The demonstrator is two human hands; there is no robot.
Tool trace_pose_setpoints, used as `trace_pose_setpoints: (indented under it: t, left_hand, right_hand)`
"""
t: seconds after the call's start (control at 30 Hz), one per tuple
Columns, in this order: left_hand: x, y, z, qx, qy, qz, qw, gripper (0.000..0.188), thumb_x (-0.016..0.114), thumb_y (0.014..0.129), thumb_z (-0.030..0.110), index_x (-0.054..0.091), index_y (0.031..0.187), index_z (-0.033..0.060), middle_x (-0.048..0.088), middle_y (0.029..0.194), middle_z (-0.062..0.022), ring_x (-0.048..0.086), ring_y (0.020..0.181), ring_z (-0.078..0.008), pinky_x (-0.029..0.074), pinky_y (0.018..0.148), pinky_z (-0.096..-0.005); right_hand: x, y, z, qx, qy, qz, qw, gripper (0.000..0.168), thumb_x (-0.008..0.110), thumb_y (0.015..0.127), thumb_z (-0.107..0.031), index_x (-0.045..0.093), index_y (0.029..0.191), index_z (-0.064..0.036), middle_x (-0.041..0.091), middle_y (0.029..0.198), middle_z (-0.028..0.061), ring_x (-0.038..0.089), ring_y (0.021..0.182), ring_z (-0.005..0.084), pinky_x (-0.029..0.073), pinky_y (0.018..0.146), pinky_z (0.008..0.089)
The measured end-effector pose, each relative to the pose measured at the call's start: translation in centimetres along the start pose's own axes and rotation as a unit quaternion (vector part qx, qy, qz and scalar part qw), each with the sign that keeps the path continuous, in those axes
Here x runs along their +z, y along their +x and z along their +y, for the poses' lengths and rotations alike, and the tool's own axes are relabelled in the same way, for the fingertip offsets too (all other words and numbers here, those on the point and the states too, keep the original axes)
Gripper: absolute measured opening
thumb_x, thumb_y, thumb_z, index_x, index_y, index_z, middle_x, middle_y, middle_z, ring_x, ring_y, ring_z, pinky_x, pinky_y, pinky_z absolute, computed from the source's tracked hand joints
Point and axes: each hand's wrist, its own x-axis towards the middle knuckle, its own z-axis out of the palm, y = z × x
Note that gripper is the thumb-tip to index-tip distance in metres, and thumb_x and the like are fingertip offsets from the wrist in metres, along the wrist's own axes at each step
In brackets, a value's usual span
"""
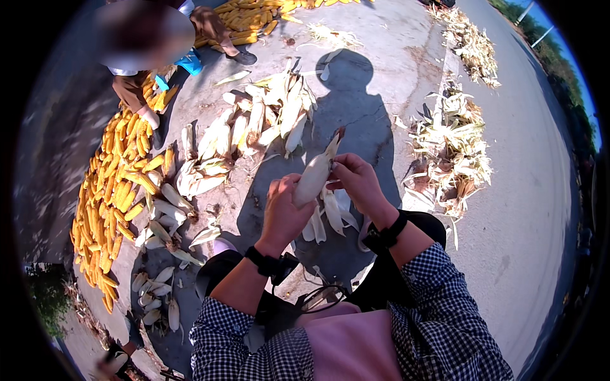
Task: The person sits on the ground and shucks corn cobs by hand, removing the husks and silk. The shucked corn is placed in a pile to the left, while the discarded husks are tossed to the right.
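An ear of corn in its pale husk is held up in front of me, its brown silk tip pointing away. My left hand is wrapped round the thick lower end. The fingers of my right hand pinch the husk near the narrow upper part. Under my hands, loose husk leaves lie on the ground between my feet. Beyond my left hand is a heap of unhusked ears. Both wrists wear black straps with small devices.
Husked yellow corn is piled along the left, with more unhusked ears beside it. Another person sits at the upper left near a blue object. Stripped husks form heaps at the right, beside a road. A cable lies by my lap.
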Motion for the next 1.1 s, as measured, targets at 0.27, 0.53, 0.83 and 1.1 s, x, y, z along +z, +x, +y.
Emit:
trace_pose_setpoints:
  t: [0.27, 0.53, 0.83, 1.1]
  left_hand:
    - [0.0, -0.3, 0.2, 0.025, 0.039, 0.018, 0.999, 0.054, 0.079, 0.070, 0.014, 0.057, 0.120, 0.0065, 0.059, 0.106, -0.0138, 0.058, 0.101, -0.0324, 0.049, 0.089, -0.0421]
    - [-0.5, 0.0, 0.7, 0.056, 0.040, 0.015, 0.998, 0.054, 0.078, 0.072, 0.014, 0.058, 0.121, 0.0058, 0.061, 0.107, -0.0126, 0.059, 0.102, -0.0301, 0.049, 0.091, -0.0413]
    - [-0.2, 0.3, -0.1, -0.268, -0.518, -0.161, 0.796, 0.049, 0.065, 0.090, 0.005, 0.049, 0.136, 0.0038, 0.060, 0.122, -0.0088, 0.062, 0.112, -0.0224, 0.052, 0.098, -0.0390]
    - [0.5, 0.4, -0.4, -0.289, -0.583, -0.145, 0.746, 0.047, 0.065, 0.094, 0.010, 0.046, 0.137, 0.0037, 0.059, 0.126, -0.0094, 0.062, 0.114, -0.0210, 0.052, 0.098, -0.0387]
  right_hand:
    - [0.0, 0.3, 0.8, -0.025, -0.044, 0.024, 0.998, 0.010, 0.055, 0.099, -0.009, 0.058, 0.101, 0.001, 0.068, 0.092, 0.0071, 0.069, 0.079, 0.0128, 0.057, 0.067, 0.0255]
    - [-0.3, 0.5, 1.4, -0.070, -0.098, 0.029, 0.992, 0.011, 0.053, 0.100, -0.009, 0.056, 0.100, 0.002, 0.066, 0.089, 0.0089, 0.069, 0.075, 0.0135, 0.059, 0.064, 0.0276]
    - [0.0, -0.3, -0.8, 0.009, 0.047, -0.006, 0.999, 0.015, 0.051, 0.101, -0.016, 0.054, 0.104, -0.001, 0.065, 0.092, 0.0100, 0.068, 0.080, 0.0173, 0.061, 0.072, 0.0327]
    - [1.2, -1.0, -1.8, 0.035, 0.072, -0.018, 0.997, 0.031, 0.060, 0.100, -0.025, 0.056, 0.116, 0.001, 0.064, 0.101, 0.0074, 0.065, 0.093, 0.0155, 0.059, 0.077, 0.0329]
